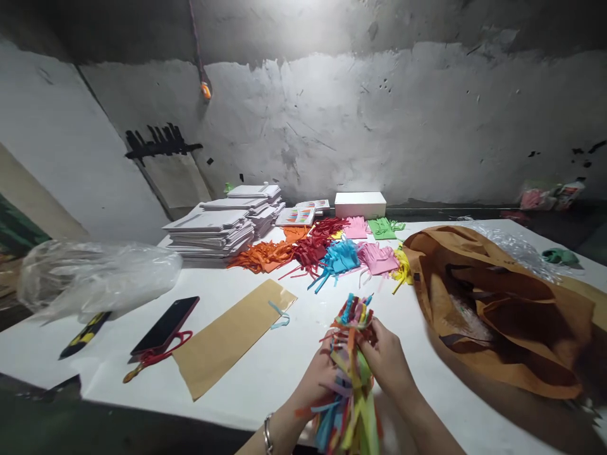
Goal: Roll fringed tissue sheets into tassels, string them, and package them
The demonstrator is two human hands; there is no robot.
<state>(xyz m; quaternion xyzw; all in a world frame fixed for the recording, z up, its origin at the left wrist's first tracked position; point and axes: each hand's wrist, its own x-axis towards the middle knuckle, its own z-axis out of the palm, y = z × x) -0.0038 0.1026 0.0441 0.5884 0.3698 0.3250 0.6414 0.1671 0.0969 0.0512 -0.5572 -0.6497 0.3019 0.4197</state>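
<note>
A bundle of multicoloured paper tassels hangs between my hands near the table's front edge, its gathered tops upward and the strips trailing down. My left hand wraps around its left side, partly covered by loose strips. On the right side, the fingers of my right hand pinch the bundle just below the top. Beyond my hands lie fringed paper pieces: orange, dark red, blue, pink, yellow and green.
Left of my hands are a brown paper sheet with a blue strip, a phone with a red cord, and a black-yellow cutter. Stacked white boxes and a plastic bag stand farther left. An open brown bag fills the right.
</note>
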